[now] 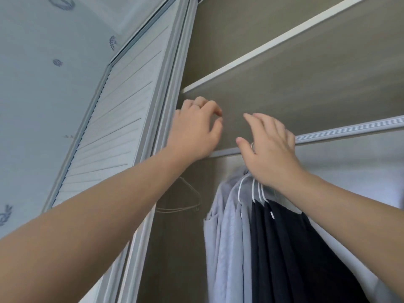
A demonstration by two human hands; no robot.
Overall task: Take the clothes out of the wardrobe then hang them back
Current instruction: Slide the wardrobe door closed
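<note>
- Wardrobe (218, 62) is open, door (113, 127) aside; a shelf (262, 47) sits above the rail (349, 133).
- Clothes (273, 248) hang bunched on the rail, directly under the right hand (271, 154); one bare hanger (183, 200) hangs apart, leftward.
- Right hand lies spread over the rail at the hooks, fingers straight; I judge it placed to gather them.
- Left hand (194, 130) hovers beside, loosely curled, empty, likely ready to assist.
</note>
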